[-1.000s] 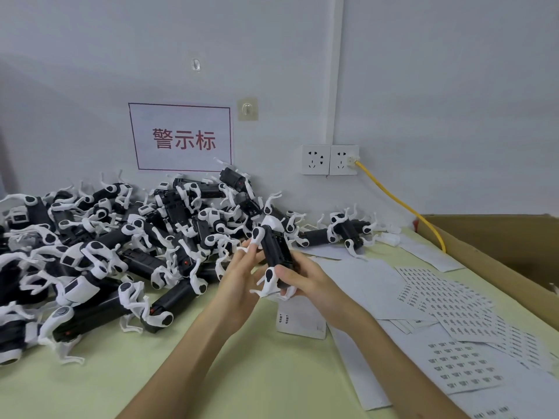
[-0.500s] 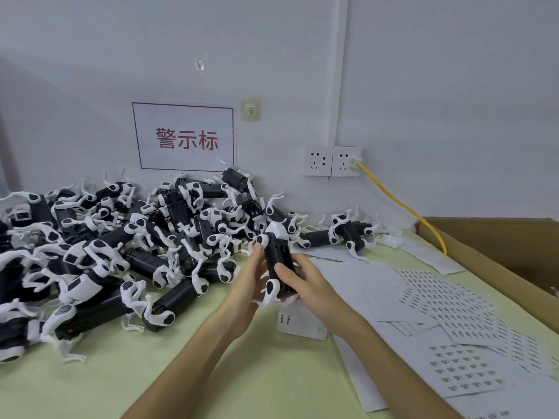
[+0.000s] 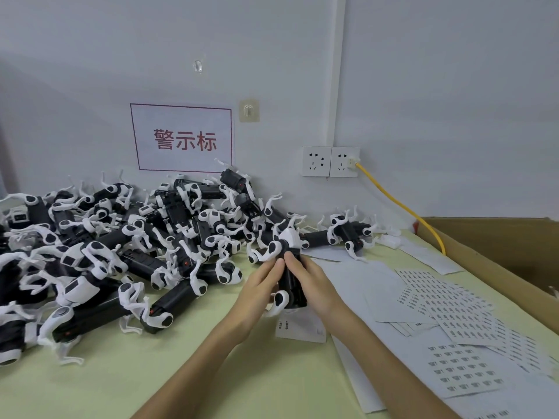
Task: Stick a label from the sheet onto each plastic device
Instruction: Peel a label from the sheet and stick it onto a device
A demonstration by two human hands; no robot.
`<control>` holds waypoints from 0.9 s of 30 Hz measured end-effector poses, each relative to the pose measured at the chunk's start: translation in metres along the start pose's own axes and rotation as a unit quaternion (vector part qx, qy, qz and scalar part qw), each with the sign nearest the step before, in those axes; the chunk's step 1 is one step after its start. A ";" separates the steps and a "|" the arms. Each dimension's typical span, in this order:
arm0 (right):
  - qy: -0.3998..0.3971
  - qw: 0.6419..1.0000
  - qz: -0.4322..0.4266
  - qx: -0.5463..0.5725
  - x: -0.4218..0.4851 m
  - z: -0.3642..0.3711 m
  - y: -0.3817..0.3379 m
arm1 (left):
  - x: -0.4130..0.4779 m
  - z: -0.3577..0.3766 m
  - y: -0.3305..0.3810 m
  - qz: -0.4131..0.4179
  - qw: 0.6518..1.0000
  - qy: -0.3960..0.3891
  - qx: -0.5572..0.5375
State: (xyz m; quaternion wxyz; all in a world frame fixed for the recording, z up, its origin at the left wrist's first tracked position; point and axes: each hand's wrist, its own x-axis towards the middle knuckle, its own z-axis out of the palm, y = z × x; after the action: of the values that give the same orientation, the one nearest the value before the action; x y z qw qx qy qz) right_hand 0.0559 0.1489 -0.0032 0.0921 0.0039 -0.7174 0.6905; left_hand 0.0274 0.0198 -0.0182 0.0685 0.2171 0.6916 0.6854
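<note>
Centrally, above the pale green table (image 3: 181, 373), 2 hands grip 1 black-and-white plastic device (image 3: 290, 279), its white end farthest from the person: the left hand (image 3: 257, 293) clasps its left side and the right hand (image 3: 314, 285) wraps its right side, thumb tips close together on the black body. Directly beneath lies a small label sheet (image 3: 299, 328), with more label sheets (image 3: 453, 309) spread to the right beside a cardboard box (image 3: 499, 246). Left of the hands, a large pile of like devices (image 3: 121, 252) rests against the wall under a red-lettered sign (image 3: 183, 137).

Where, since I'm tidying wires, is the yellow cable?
In the head view, right of centre: the yellow cable runs from the right wall socket down to the cardboard box edge.
</note>
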 end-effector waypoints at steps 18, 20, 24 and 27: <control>0.001 0.995 0.043 0.092 0.000 -0.006 -0.002 | -0.001 -0.003 0.004 0.009 0.999 -0.001 -0.031; -0.003 0.995 0.035 0.090 0.001 -0.006 -0.002 | -0.001 -0.003 0.005 -0.005 0.999 0.005 -0.037; -0.015 0.998 0.007 0.055 0.002 -0.007 -0.001 | 0.002 -0.002 0.008 -0.021 0.998 0.010 -0.059; -0.044 0.998 -0.010 0.048 0.001 -0.005 -0.002 | 0.003 -0.003 0.009 -0.037 0.993 0.052 -0.101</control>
State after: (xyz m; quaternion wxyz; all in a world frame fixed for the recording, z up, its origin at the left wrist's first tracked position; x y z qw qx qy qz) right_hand 0.0558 0.1539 -0.0013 0.0675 0.0460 -0.6865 0.7225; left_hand 0.0249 0.0178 -0.0091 0.0792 0.1474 0.6289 0.7592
